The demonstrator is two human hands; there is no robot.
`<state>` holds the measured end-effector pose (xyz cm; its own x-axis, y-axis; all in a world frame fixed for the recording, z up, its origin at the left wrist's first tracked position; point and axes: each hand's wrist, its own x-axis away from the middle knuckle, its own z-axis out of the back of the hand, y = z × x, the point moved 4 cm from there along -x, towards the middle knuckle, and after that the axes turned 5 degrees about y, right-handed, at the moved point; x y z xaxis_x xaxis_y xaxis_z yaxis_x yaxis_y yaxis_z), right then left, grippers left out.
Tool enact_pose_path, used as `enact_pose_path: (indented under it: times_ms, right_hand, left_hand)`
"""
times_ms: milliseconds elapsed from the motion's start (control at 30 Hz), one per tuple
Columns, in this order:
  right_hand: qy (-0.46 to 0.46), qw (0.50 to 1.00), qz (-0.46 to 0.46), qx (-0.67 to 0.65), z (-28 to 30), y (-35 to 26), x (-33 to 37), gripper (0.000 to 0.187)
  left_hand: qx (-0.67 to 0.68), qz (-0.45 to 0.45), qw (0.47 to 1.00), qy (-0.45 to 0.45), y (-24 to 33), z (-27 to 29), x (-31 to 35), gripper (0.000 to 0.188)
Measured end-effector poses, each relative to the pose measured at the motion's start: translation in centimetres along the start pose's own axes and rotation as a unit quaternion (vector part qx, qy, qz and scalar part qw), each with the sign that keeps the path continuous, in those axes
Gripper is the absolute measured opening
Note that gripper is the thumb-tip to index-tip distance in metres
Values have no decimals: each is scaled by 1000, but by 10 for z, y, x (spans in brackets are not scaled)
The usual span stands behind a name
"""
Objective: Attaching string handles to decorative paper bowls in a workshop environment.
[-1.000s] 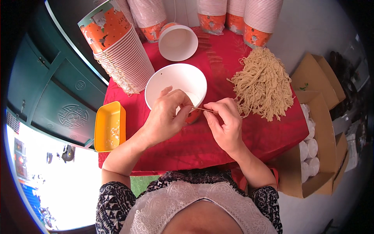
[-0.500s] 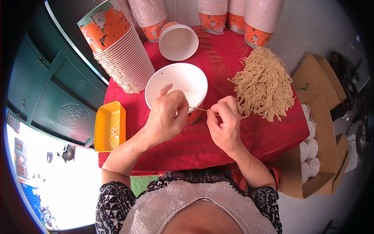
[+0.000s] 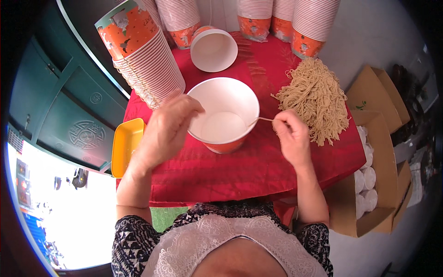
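Observation:
A white-lined paper bucket (image 3: 224, 108) with an orange outside stands upright, mouth up, on the red tablecloth before me. A beige cord (image 3: 264, 118) runs from the inside of its right wall to my right hand (image 3: 293, 134), pinched between thumb and fingers. My left hand (image 3: 173, 124) is raised by the bucket's left rim, fingers curled toward the opening and blurred. Whether it touches the rim I cannot tell. A heap of loose beige cords (image 3: 316, 99) lies right of the bucket.
A leaning stack of nested buckets (image 3: 150, 69) with cords along its side stands left. Another bucket (image 3: 214, 50) lies tipped behind; wrapped stacks (image 3: 254, 21) line the back. A yellow tray (image 3: 124, 147) sits at the left edge. Cardboard boxes (image 3: 383, 161) with white rolls stand right.
My hands have moved apart, the left leaving the cord and going left, the right drawing back to the right with it. The bucket has shifted slightly right.

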<state>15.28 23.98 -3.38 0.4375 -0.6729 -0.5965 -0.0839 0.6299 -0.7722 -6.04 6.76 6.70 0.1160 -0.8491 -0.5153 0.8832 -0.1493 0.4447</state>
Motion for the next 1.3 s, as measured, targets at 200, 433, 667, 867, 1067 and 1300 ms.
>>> enact_pose_path:
  times_ms: [200,433,667,867,1067,1300]
  right_hand:
    - [11,999,-43,-11,38,20,-8,7]
    - [-69,992,-107,2,51,3,2,10]
    - [-166,978,-114,58,48,-12,37,7]
    - [-196,973,-122,-3,43,-28,51,8]
    - [-51,935,-233,-264,42,-16,46,17]
    - [106,904,-12,-415,41,-34,4,17]
  left_hand:
    - [-178,-51,982,-46,-20,-16,-1,55]
    - [-142,-91,980,-106,-5,-19,7,16]
    - [-177,-90,976,-87,13,-7,26,17]
    - [-160,-97,981,-56,26,-19,43,14]
    - [-130,-107,983,-79,36,-25,48,18]
    - [-118,-99,982,-113,39,-19,58,20]
